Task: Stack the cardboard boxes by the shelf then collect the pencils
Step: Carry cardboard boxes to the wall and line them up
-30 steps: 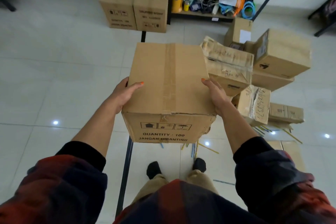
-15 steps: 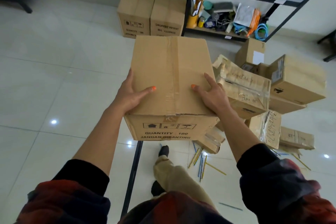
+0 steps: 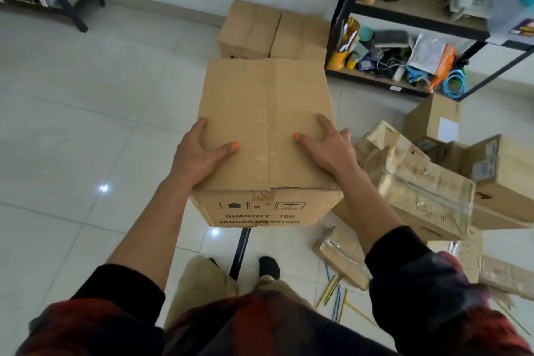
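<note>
Shelf (image 3: 410, 23): black frame, far right, nearer than second ago.
Two floor boxes (image 3: 274, 30): just left of shelf, side by side, stacking spot.
Carried box (image 3: 265, 130): off floor, now close before pair; placing on top likely next.
Loose boxes (image 3: 427, 182): heaped below shelf.
Left hand (image 3: 199, 156), right hand (image 3: 326, 147): clamp carried box's sides, thumbs on top.
Pencils (image 3: 335, 295): scattered under heap, uncollected.

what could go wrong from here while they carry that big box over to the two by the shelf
The carried box hides the floor just ahead, and a black floor bar runs between the feet, so a trip seems possible. Loose pencils lie close to the right foot and might roll underfoot. The left hand and right hand hold only the near end, so the far end may dip.
</note>
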{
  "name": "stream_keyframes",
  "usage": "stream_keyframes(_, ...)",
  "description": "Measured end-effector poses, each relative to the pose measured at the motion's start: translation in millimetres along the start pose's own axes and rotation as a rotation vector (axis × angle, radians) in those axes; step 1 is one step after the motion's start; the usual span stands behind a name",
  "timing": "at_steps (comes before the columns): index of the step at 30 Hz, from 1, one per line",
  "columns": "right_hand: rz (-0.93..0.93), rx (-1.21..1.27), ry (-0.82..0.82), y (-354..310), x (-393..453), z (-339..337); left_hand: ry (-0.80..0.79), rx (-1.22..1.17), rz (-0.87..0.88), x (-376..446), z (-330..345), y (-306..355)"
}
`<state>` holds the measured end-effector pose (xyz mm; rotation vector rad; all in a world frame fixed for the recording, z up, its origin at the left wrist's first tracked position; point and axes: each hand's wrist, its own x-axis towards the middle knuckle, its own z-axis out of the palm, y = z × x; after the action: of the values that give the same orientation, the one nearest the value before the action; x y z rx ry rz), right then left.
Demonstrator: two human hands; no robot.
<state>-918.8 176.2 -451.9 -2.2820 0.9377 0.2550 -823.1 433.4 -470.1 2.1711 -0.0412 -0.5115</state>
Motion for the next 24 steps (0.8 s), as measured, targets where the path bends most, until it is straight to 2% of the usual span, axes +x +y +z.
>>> stream_keyframes(7,0.006,0.025,0.002,-91,53,25,0.007,0.016,0.012,87,-67,-1)
stream_keyframes(13,0.077,0.072,0.076,-174,100,54,-0.033,0.070,0.073,177,-125,-8)
stream_keyframes(24,0.147,0.146,0.158,-257,173,76,-0.131,0.118,0.115,307,-182,4)
